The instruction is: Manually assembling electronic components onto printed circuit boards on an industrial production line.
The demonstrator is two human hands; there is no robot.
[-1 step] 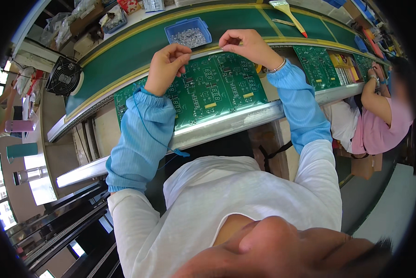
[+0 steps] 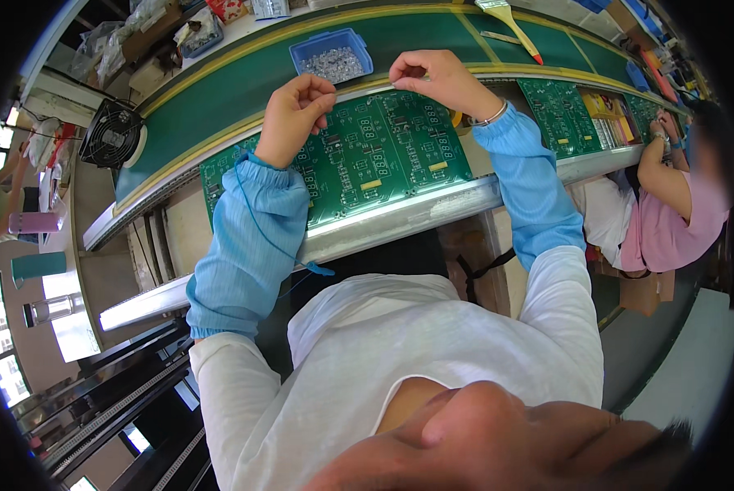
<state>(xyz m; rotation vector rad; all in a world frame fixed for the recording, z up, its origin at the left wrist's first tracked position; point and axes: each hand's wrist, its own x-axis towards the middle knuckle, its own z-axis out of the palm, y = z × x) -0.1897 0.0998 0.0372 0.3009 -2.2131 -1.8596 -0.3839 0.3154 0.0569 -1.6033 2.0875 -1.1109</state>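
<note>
Both hands hover over a green circuit board (image 2: 359,155) held in a metal rail frame (image 2: 408,210). My left hand (image 2: 296,114) is above the board's left part, thumb and forefinger pinched together. A blue sleeve and a thin blue cord cover that wrist. At the board's far edge, my right hand (image 2: 436,80) also makes a pinch, with its fingertips turned toward the left hand. Whatever either pinch holds is too small to make out. Just beyond the hands stands a blue bin (image 2: 332,57) of small clear parts. The board carries several digit displays and yellow components.
A green conveyor belt (image 2: 220,98) runs behind the rail, with a wide brush (image 2: 510,29) lying on it. A black fan (image 2: 115,135) sits at the left. More boards (image 2: 557,119) lie along the rail to the right, where a person in pink (image 2: 670,204) works.
Both hands have shifted very slightly away from me, and the right one a hair to the right. Their pinches look the same.
</note>
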